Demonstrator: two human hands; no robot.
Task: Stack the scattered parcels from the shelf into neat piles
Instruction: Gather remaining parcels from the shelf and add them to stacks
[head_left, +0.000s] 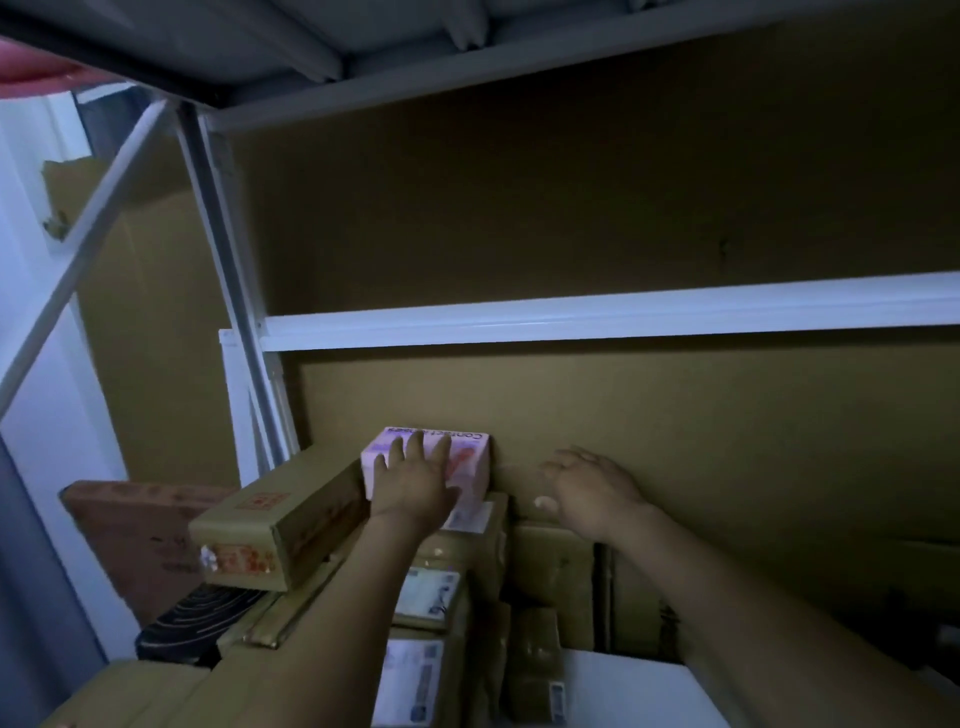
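Observation:
A small pink-and-white box sits on top of a pile of brown parcels against the cardboard back of the shelf. My left hand lies flat on this box, fingers spread. To its right, my right hand rests with fingers apart on a brown carton and holds nothing. A long brown box with red print lies tilted to the left of the pink box, touching its side.
A white metal shelf beam crosses above the hands, with grey uprights at the left. A reddish-brown flat carton and a black item lie at lower left. Labelled parcels fill the foreground.

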